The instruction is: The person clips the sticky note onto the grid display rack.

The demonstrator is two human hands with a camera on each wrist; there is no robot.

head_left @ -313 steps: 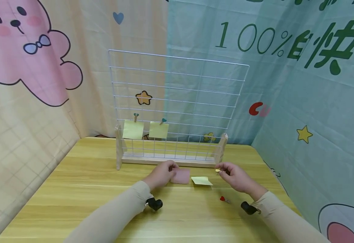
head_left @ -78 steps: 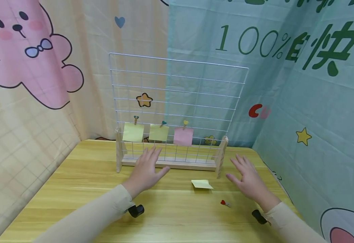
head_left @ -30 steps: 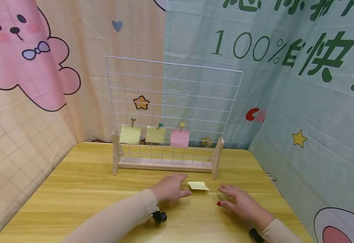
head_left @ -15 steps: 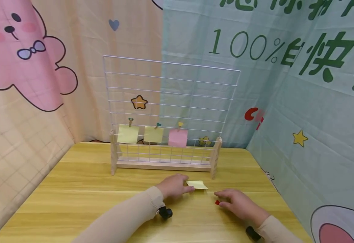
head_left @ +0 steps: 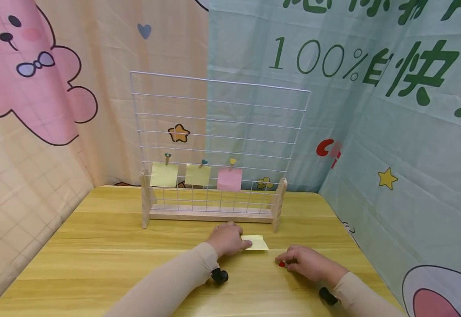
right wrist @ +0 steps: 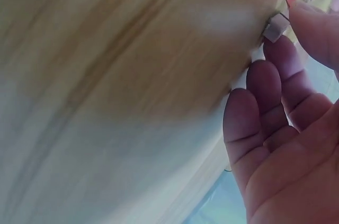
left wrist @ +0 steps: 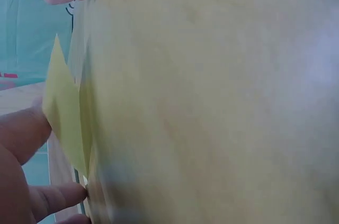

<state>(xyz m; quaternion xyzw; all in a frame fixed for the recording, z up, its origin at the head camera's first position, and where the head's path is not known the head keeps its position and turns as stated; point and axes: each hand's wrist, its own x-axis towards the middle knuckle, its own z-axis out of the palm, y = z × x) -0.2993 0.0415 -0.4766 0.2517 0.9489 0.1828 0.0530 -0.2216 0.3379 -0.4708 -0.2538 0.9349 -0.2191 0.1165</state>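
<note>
In the head view my left hand (head_left: 225,239) is at the left end of a pale yellow sticky note (head_left: 257,243) and pinches that edge between thumb and fingers. The left wrist view shows the note (left wrist: 64,113) creased and tilted, with the thumb on one face. To the right, close over the table, my right hand (head_left: 311,264) holds a small clothespin with a red heart (head_left: 282,264). Its wooden end (right wrist: 276,28) shows between thumb and forefinger in the right wrist view, while the other fingers curl below.
A white wire grid (head_left: 222,119) in a wooden stand (head_left: 210,215) rises behind the hands. Clipped along its lower part are two yellow notes (head_left: 164,175) and a pink note (head_left: 229,180), each under a heart clothespin. Printed curtains (head_left: 373,132) enclose the table (head_left: 107,246).
The pink note went from my left hand to the grid under a yellow-heart clip. Since then the open hands came down, the left to the yellow note, the right onto the red-heart clothespin.
</note>
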